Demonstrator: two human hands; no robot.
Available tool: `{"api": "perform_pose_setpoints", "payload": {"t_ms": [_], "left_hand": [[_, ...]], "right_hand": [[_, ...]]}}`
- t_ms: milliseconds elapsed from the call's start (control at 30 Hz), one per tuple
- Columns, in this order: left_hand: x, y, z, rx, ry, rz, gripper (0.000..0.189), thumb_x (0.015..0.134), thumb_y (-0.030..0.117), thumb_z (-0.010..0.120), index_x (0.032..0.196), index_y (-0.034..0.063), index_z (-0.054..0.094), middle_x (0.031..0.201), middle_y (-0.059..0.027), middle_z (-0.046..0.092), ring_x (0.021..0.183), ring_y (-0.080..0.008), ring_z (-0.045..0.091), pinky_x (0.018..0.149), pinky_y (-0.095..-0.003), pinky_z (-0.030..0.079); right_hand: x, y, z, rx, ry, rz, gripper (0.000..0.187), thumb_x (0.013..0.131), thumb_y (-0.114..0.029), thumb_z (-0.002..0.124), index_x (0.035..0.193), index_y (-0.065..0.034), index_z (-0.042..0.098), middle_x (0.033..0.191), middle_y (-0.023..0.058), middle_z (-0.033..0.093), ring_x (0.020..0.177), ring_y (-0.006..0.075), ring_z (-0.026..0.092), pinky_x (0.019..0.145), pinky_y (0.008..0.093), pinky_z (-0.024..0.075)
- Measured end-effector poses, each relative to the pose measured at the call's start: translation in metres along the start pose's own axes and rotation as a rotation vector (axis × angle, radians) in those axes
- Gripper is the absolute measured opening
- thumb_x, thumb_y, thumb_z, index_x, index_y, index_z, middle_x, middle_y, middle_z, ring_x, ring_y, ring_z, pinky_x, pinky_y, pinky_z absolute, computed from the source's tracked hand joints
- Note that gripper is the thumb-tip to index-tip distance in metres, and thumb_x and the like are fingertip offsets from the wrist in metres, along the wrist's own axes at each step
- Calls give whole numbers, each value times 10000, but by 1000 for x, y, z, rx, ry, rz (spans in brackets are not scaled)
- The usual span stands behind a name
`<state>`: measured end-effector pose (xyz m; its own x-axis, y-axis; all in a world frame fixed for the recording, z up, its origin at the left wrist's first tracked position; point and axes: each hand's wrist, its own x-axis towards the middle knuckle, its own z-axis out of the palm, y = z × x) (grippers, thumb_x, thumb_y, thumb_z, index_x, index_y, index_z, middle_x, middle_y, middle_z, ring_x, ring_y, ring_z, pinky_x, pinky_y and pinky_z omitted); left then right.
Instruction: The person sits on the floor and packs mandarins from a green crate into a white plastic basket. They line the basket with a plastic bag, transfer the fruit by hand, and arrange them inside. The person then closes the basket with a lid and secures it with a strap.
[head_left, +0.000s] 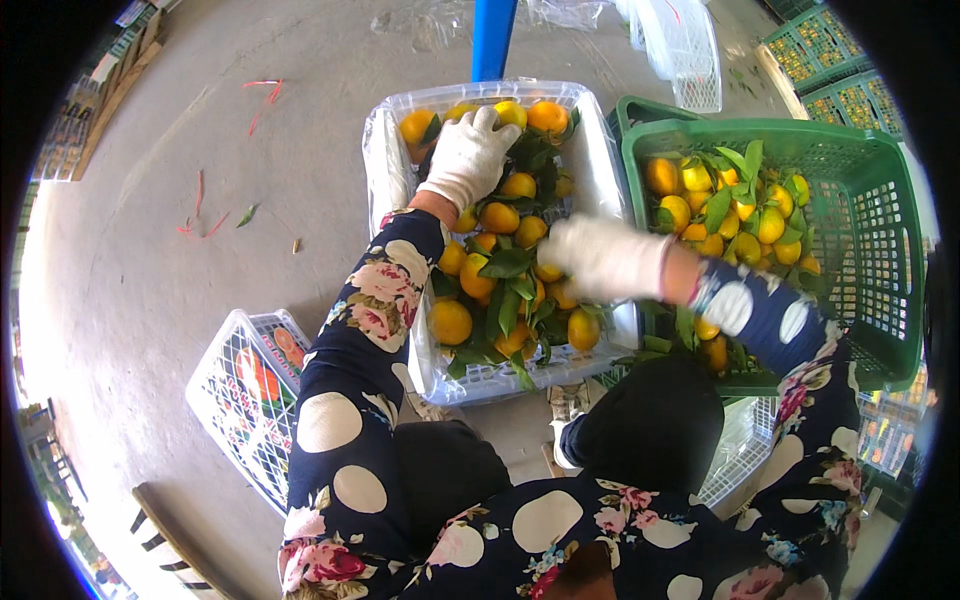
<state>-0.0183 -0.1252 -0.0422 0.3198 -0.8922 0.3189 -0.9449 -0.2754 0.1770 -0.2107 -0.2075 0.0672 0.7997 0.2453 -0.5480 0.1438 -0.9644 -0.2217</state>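
A white plastic basket (611, 225) lined with clear film stands before me, with many orange citrus fruits (451, 322) and green leaves in it. My left hand (469, 154), in a white knit glove, is over the fruits at the basket's far end; its palm side is hidden, so a hold cannot be told. Blurred by motion, my right hand (607, 259) in a white glove is over the basket's right side, and whether it holds anything is unclear. Touching the basket on the right is a green plastic crate (772, 131) with more leafy citrus fruits (770, 225).
A blue post (493, 37) rises just beyond the white basket. On the floor at left are red string scraps (199, 195) and a white mesh basket (240, 397) with printed fruit pictures. Clear baskets (694, 60) lie at the far right, near stacked green crates (817, 45).
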Motion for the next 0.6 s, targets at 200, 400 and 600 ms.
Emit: {"api": "perform_pose_setpoints", "payload": {"t_ms": [200,400,600], "left_hand": [[-2,-10,-7,-50,-15,-35,328,842,142,596,1160,149,677,1171,-132,578,1108,-320,570,953,-419,464],[-5,-18,-7,-94,5,-63,308,848,141,578,1136,155,688,1155,-141,579,1064,-327,588,904,-407,496],[0,-6,-13,-135,-39,-72,307,851,114,600,1140,149,697,1158,-158,601,1080,-324,604,957,-405,473]], "right_hand": [[-2,-18,22,-269,-39,132,277,828,-141,607,1095,-65,618,1057,164,609,932,343,642,780,422,542],[4,-2,24,-298,-43,-10,209,828,-131,603,1027,-66,610,943,160,647,835,308,691,687,395,556],[35,50,-8,-400,199,229,169,911,-104,495,1042,-45,584,1010,144,635,948,250,653,765,367,560]]}}
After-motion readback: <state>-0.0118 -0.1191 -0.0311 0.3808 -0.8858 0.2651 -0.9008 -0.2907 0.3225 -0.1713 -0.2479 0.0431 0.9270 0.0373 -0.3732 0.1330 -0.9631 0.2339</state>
